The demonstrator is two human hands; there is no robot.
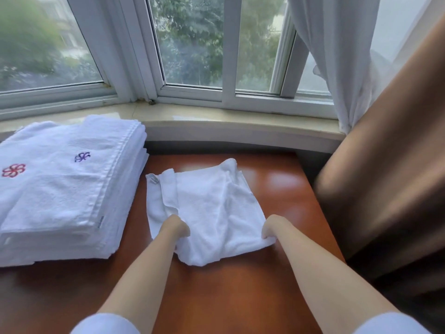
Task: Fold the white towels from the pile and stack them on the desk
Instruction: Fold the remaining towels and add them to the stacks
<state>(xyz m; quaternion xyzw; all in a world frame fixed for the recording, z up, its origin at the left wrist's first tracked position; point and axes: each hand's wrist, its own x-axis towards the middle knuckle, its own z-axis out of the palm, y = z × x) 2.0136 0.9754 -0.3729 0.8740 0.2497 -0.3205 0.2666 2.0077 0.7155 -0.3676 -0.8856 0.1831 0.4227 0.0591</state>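
Mid-fold on a small white terry towel [207, 208], lying rumpled near the middle of the glossy reddish-brown wooden desk [284, 189]. Left hand [177, 226] curled into the cloth at the near-left edge; right hand [271, 229] pinching the near-right corner, both holding fabric rather than spread flat. Far edge bunched and uneven, a small label showing at the far-left corner. Likely next: lifting the near edge and carrying it over to the far one, which calls for even tension between both hands and squared corners first. To the left, touching the desk's left part, a tall stack of folded white towels [60, 189] with red and purple embroidered flower marks. Behind, a pale stone windowsill [216, 119], white-framed windows [192, 44] onto green trees, a sheer white curtain [337, 56] and a brown drape [385, 177] at right.
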